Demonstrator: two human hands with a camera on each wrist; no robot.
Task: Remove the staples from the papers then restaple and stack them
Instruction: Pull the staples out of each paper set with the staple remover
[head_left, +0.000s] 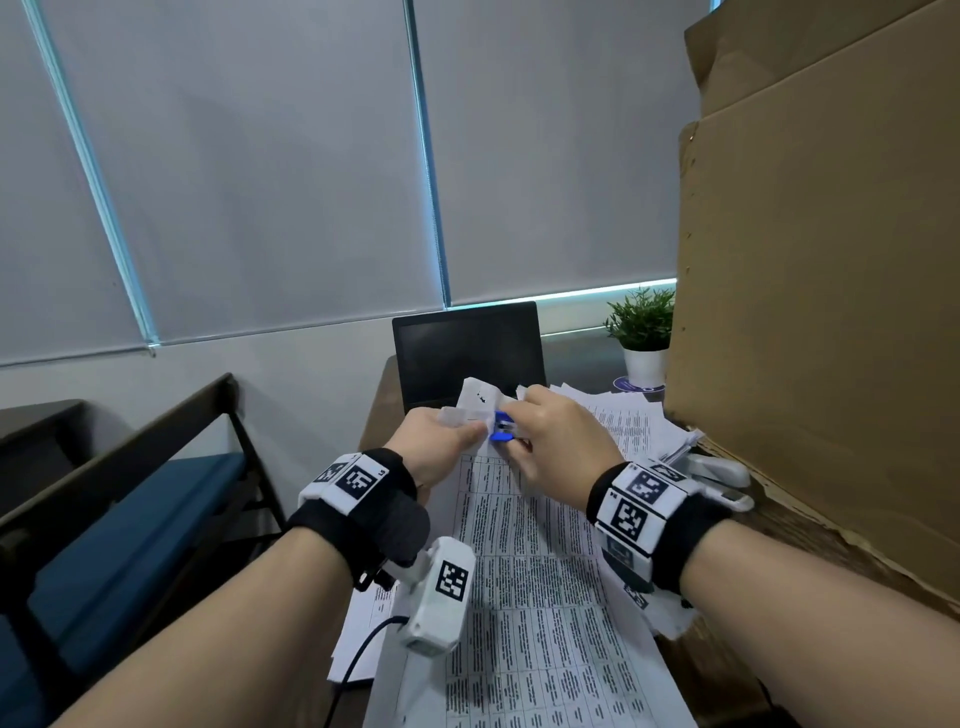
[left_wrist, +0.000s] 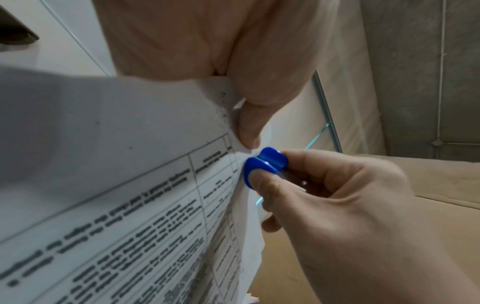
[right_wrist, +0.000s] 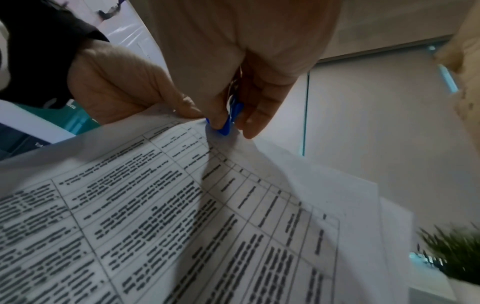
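Blue plastic staple remover (left_wrist: 262, 164), pinched shut between the right hand's (head_left: 558, 441) thumb and fingers, bites the lifted corner of the stapled papers (head_left: 524, 571) just right of the left hand (head_left: 434, 441), whose thumb and fingers pinch that same corner above the desk.

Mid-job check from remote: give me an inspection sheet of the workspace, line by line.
Surface: dark wooden desk, mostly under paper.
Job's things: printed table sheets, corner lifted; blue plastic staple remover at that corner; white stapler at right.
Clutter: loose paper pile, black laptop, potted green plant.
Grippers: left hand pinches the corner; right hand pinches the remover.
Cables: black cable.
Surroundings: cardboard sheets, grey blinds.
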